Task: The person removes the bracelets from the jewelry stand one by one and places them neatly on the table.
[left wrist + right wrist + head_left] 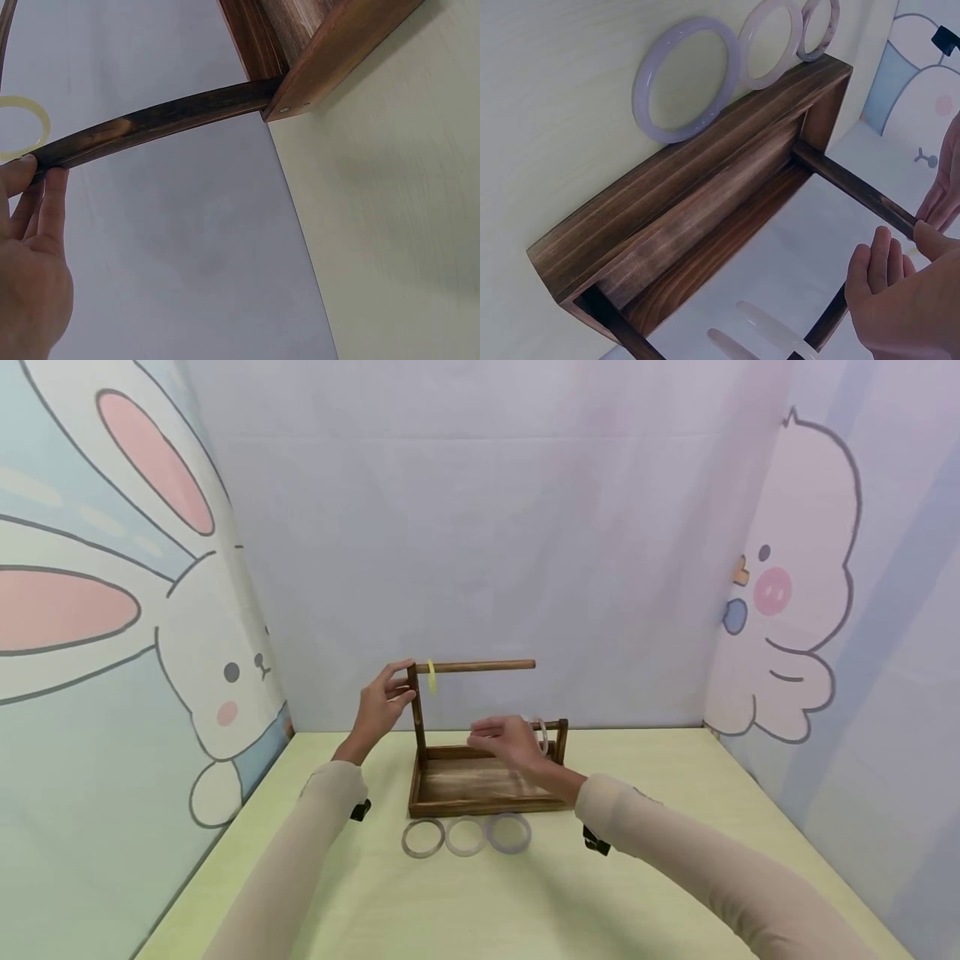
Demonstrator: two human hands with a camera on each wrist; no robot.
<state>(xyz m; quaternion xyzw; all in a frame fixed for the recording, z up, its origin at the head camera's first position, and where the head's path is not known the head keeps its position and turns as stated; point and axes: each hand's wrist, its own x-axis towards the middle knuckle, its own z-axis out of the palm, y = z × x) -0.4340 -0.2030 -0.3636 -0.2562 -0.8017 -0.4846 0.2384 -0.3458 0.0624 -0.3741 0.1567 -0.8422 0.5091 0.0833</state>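
Three bangles [733,66], perhaps touching, front the rack [487,808] the left hand [379,706] pinches.

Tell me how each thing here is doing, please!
Wooden stand, standing upright
Yellow bangle, hanging on the upper rod
Pale bangles, hanging on the lower rod
Lilac bangle, on the table
White bangle, on the table
Mottled bangle, on the table
Left hand, gripping the post
Right hand, holding nothing
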